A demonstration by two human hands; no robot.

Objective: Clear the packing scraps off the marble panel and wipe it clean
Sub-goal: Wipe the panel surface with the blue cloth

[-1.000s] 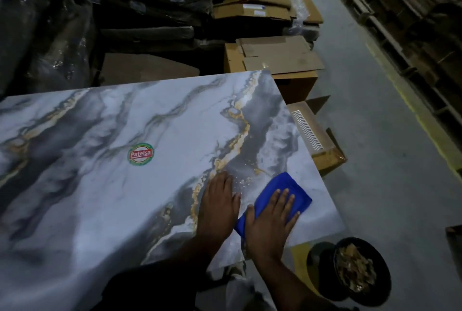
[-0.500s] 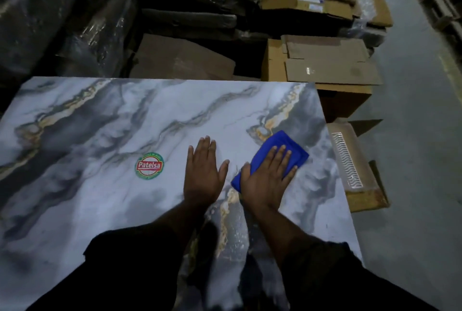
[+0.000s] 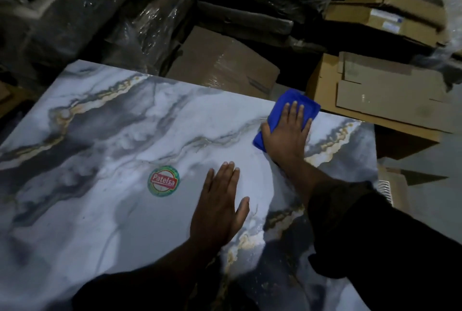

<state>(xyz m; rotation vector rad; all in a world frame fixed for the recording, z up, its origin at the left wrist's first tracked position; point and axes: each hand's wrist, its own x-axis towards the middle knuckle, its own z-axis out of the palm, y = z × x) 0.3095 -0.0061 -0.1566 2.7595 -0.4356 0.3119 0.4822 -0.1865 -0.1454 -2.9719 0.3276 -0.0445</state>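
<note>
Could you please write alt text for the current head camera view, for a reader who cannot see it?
A person's right hand presses a blue cloth flat against the far edge of a grey and white marble panel, while the left hand rests flat nearer the middle, beside a round Patelsa sticker. Cardboard boxes and wrapped bundles lie beyond.

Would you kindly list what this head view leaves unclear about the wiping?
- Marble panel: near edge cut off by the frame and hidden by dark sleeves.
- Blue cloth: middle hidden under the right hand.
- Round sticker: small print too blurred.
- Left hand: contact underneath unseen.
</note>
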